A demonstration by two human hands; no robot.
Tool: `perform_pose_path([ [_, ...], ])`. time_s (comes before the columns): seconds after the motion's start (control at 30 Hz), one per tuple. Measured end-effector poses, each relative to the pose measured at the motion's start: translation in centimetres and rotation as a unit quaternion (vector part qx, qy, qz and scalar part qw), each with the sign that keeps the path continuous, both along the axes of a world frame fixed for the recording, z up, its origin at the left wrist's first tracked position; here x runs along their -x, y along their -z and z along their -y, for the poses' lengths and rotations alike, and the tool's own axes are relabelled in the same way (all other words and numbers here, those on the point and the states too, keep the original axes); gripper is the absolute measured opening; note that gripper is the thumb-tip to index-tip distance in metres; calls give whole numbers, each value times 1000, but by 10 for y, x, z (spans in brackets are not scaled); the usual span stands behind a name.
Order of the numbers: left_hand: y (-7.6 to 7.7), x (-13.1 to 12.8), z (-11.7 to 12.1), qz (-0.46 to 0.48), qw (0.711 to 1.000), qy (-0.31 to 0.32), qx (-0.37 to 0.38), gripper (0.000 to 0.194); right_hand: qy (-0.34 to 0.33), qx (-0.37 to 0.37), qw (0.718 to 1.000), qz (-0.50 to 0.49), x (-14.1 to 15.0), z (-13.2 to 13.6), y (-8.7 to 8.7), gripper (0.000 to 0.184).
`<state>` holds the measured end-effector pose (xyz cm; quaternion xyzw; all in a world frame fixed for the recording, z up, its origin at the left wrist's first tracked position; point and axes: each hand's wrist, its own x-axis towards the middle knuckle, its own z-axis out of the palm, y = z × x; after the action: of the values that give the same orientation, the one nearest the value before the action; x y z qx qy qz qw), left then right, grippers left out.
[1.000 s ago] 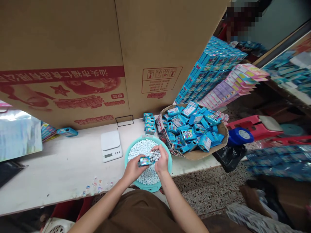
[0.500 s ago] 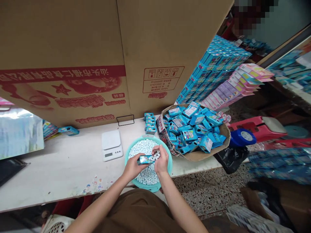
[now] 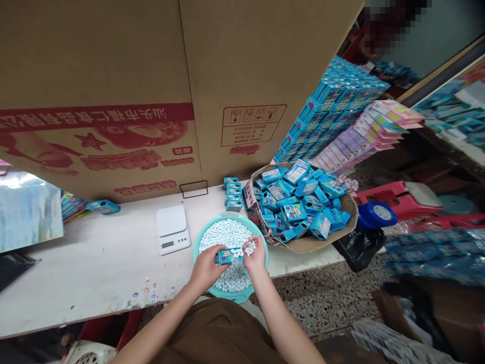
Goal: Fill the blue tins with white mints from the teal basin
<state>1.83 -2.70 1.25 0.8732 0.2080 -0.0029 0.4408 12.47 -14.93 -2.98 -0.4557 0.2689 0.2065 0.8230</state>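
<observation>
My left hand [image 3: 206, 268] is closed round a small blue candy box [image 3: 228, 255], held on its side over a teal basin [image 3: 261, 240]. My right hand [image 3: 254, 255] is cupped, palm up, with a few pale blue-white candies [image 3: 250, 248] in it, right at the box's open end. The basin is full of the same small candies [image 3: 225, 235] and sits at the table's front edge.
A white digital scale [image 3: 172, 228] stands left of the basin. A cardboard tray heaped with blue boxes [image 3: 299, 199] lies to the right, with a short stack of boxes [image 3: 232, 193] behind the basin. Large cartons [image 3: 151, 91] wall the table's back. Blue and pink boxes are stacked at far right.
My right hand has turned from fingers curled over the box end to palm up, candies now lying in it. Both hands sit slightly lower over the basin.
</observation>
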Motion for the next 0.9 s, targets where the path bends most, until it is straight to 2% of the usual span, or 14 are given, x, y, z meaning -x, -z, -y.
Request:
perform_pose_path([
  [0.1,9,4,1,-21,1000,-18,-5,37,3,79,995,-59,8,7,18,29],
  [0.2,13,6,0,-48,999,-15,-11,37,-86,166,981,-46,16,13,24,40],
  [0.33,7,7,-5,-34,998,10,-50,38,-173,270,947,12,18,23,29,55],
  [0.43,1,4,-7,-43,995,28,-83,35,-217,328,917,65,18,30,37,59],
  [0.57,0,0,-9,-40,994,36,-100,36,-223,378,881,176,18,35,50,58],
  [0.67,-2,2,-11,-53,994,32,-95,36,-223,394,870,197,19,37,56,59],
  [0.77,-6,7,-13,-3,999,18,-44,36,-215,399,870,193,20,41,60,58],
  [0.9,-11,9,-10,82,990,-8,115,32,-194,395,878,186,21,46,65,54],
])
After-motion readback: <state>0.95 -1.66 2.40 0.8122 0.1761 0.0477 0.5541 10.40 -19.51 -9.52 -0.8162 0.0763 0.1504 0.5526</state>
